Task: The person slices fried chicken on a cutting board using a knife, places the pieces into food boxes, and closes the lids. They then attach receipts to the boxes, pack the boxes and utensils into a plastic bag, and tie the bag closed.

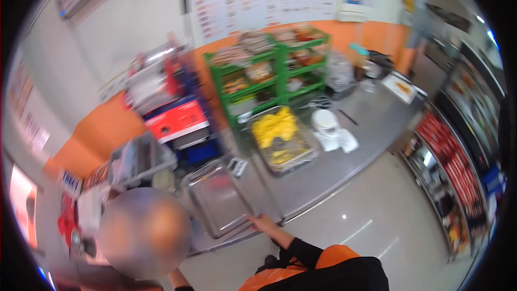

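Observation:
My right hand (262, 223) grips the near right corner of a shallow rectangular metal tray (220, 198), its thumb side at the rim. Nothing lies in the tray apart from reflections. It rests on the steel counter (278, 194). At the bottom left, a bare forearm (176, 278) that appears to be my left one runs up under a round blurred patch, which hides the hand. Beyond the tray stands a deeper metal pan (297, 157) of yellow food pieces (274, 127), partly used up at its near end. A small white device (237, 167) sits between them.
Green racks (278, 72) of packed food stand at the wall. White round container (324, 120) and white packets (337, 140) lie right of the pan. A grey plastic bin (141, 159) and red box (177, 121) are left. Shelves (448, 173) stand across the floor aisle.

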Demonstrator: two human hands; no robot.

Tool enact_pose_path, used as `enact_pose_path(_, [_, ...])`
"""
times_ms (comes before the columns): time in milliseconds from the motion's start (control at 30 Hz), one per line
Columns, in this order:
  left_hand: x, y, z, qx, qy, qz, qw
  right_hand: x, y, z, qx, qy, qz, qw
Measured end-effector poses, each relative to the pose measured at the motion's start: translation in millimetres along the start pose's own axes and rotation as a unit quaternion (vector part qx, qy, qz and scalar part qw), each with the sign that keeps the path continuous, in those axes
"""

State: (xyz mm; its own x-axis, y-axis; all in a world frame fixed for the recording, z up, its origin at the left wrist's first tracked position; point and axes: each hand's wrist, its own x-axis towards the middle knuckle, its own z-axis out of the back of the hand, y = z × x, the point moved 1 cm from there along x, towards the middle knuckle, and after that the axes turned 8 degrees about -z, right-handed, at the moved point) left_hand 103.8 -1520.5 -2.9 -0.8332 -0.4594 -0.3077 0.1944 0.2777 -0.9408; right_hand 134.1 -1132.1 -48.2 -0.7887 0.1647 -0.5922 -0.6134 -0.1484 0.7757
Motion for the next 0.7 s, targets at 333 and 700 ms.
enact_pose_path(333, [-39.3, -17.8, -110.8, 0.100, -0.059, -0.260, 0.959, -118.5, -15.5, 103.6, -0.008, -0.062, 0.034, 0.997])
enact_pose_path(700, [-210.7, 49.8, -414.8, 0.142, -0.105, -0.602, 0.779, -289.9, -138.1, 436.2, -0.034, -0.173, 0.022, 0.984])
